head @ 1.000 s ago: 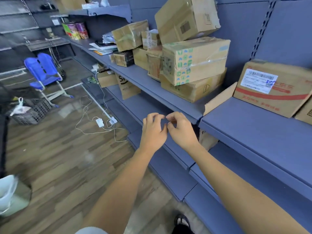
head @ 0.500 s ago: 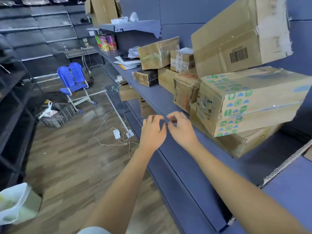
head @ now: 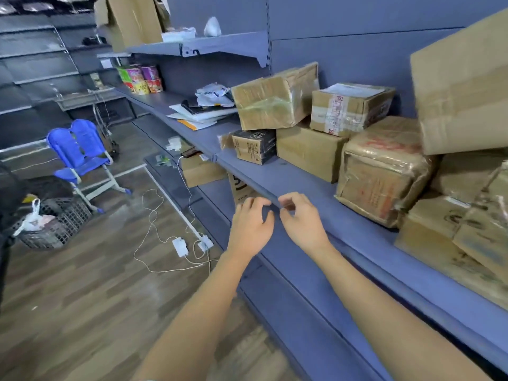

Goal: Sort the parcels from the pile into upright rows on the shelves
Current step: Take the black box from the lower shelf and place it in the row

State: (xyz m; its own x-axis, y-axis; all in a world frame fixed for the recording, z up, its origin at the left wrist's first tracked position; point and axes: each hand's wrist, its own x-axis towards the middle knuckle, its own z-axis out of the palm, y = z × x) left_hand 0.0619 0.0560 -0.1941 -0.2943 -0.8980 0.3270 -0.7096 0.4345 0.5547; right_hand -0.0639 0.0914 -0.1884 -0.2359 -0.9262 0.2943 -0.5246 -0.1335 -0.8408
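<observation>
A pile of brown cardboard parcels fills the blue shelf [head: 310,199] at chest height. A tape-wrapped box [head: 272,99] leans on a small black box [head: 254,145] and a plain box [head: 308,152]. To the right sit a box with red-printed tape [head: 349,108], a plastic-wrapped box [head: 382,171] and a big tilted carton [head: 464,92]. My left hand [head: 251,226] and my right hand [head: 301,224] hover side by side at the shelf's front edge, fingers loosely curled, holding nothing. Neither touches a parcel.
Flat mail bags and envelopes [head: 203,111] lie further left on the same shelf, cup noodles [head: 140,78] beyond them. Another box [head: 202,171] sits on the lower shelf. On the wooden floor are white cables with adapters [head: 180,246], a blue chair [head: 79,152] and a dark basket [head: 55,224].
The view has swung left and closer to the parcel pile. My hands, which touched each other before, are now slightly apart.
</observation>
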